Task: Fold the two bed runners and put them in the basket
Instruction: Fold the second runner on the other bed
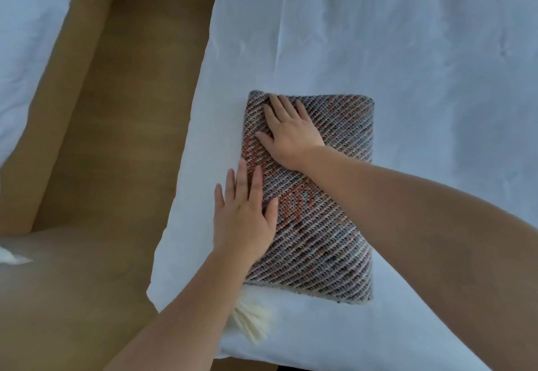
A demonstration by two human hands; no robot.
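One bed runner (314, 195) is folded into a thick woven rectangle and lies on the white bed (407, 64), close to its left edge and near corner. The left hand (244, 219) is flat, fingers straight, pressing the runner's left side with the outer fingers partly over the sheet. The right hand (291, 131) is flat too, spread on the far left part of the fold — neither hand grasps anything, both just press. A cream tassel (253, 324) sticks out from under the near left corner, below the left forearm.

The second runner and the basket are not in view, so I cannot tell where they are.

Risks, as judged from here:
- the fold looks bulky, so it may spring open once the pressure comes off
- the loose tassel could snag or drag a layer out when the bundle is lifted
- the bundle sits near the bed edge over the wood floor (102, 137) — a one-sided lift could let it slide off or fan out.

Lifting from under both short ends looks safest.
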